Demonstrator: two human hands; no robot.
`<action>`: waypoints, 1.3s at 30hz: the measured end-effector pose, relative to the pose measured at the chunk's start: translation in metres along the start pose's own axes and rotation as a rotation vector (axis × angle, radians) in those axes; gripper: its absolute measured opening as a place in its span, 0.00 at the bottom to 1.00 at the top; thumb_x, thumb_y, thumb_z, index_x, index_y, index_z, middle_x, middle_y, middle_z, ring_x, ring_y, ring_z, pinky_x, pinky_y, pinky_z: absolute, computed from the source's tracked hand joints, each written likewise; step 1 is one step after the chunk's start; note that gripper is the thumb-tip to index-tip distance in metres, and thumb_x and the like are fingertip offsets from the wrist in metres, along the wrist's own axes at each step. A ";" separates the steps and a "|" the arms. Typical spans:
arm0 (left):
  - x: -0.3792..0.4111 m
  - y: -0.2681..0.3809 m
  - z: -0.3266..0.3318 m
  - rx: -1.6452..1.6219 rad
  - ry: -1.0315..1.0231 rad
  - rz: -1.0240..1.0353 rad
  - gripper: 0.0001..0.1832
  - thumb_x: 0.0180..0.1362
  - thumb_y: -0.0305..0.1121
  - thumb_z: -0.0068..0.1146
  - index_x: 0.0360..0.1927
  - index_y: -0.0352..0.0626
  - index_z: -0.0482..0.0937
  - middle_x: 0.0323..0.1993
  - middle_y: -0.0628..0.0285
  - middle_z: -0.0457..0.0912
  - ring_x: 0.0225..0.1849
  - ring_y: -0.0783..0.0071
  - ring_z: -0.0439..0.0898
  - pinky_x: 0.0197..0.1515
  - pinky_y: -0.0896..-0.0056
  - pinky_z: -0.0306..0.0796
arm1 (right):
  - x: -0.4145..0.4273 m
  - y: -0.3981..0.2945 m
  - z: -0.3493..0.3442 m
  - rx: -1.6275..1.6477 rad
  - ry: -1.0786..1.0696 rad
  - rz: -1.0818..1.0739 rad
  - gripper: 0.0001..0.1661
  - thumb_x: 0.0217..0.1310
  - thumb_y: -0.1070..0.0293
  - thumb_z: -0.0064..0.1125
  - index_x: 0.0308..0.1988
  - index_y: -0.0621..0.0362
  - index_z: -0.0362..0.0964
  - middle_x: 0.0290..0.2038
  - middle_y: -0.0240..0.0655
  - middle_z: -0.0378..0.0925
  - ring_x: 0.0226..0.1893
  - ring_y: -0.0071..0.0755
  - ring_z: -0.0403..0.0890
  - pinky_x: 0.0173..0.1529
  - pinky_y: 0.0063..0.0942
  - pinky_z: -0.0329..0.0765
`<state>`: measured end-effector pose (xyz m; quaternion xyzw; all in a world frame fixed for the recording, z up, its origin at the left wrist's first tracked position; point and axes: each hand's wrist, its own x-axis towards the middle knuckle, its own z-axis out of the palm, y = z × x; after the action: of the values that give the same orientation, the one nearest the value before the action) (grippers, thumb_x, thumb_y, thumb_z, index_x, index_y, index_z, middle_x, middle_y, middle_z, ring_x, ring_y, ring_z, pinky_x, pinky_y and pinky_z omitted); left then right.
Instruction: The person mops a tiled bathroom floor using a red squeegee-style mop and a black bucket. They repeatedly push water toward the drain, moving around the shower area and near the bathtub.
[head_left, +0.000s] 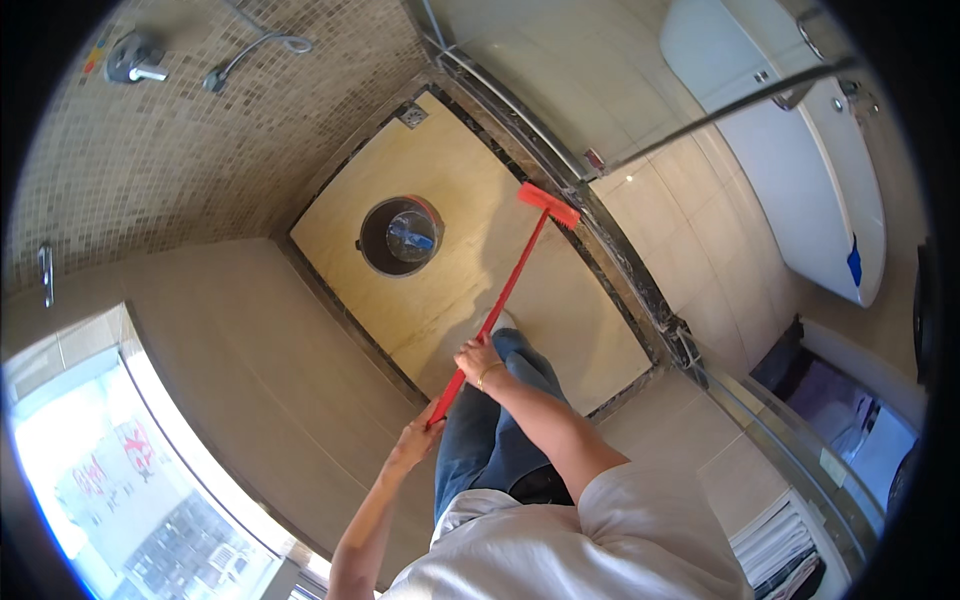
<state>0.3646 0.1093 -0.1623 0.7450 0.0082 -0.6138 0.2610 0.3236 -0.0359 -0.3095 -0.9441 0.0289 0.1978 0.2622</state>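
Observation:
Both my hands grip the red handle of a long floor scrub brush (517, 274). My left hand (418, 439) holds the handle's end near my left hip. Farther along the shaft, my right hand (480, 360), with a bangle at the wrist, is closed around it. The red brush head (549, 205) rests at the dark stone edging along the shower's doorway side. Left of it, a dark bucket (367, 240) stands on the tan shower floor (457, 169). Inside the bucket are water and a blue object (409, 236), whose kind I cannot tell.
A square drain (412, 115) lies in the far corner. The glass shower door (622, 67) stands on the right, beyond a dark stone threshold (622, 262). Past it are a white bathtub (795, 172) and floor tiles. A mosaic wall (225, 142) carries a shower valve (135, 60). A window (135, 465) is at lower left.

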 end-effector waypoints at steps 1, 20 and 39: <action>0.005 0.007 0.002 -0.031 -0.021 -0.011 0.26 0.52 0.32 0.44 0.56 0.56 0.53 0.18 0.74 0.61 0.15 0.87 0.58 0.14 0.85 0.55 | 0.001 0.007 0.000 -0.029 0.018 0.016 0.09 0.37 0.62 0.53 0.26 0.48 0.69 0.29 0.27 0.71 0.39 0.28 0.67 0.48 0.44 0.54; -0.055 -0.020 -0.056 0.066 -0.081 -0.116 0.26 0.52 0.33 0.44 0.55 0.58 0.53 0.14 0.70 0.63 0.11 0.84 0.60 0.12 0.82 0.54 | -0.004 -0.079 0.007 0.189 0.092 0.001 0.06 0.30 0.67 0.51 0.18 0.53 0.73 0.19 0.30 0.73 0.34 0.32 0.70 0.48 0.52 0.51; -0.049 -0.008 -0.089 -0.993 -0.355 -0.296 0.20 0.54 0.30 0.39 0.52 0.54 0.58 0.22 0.65 0.62 0.15 0.87 0.57 0.17 0.90 0.55 | 0.015 -0.098 0.010 0.345 0.228 0.233 0.09 0.39 0.64 0.51 0.27 0.51 0.71 0.33 0.28 0.70 0.42 0.30 0.65 0.46 0.51 0.58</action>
<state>0.4308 0.1666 -0.1100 0.4082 0.3577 -0.6825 0.4896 0.3496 0.0548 -0.2761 -0.8918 0.2007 0.1109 0.3901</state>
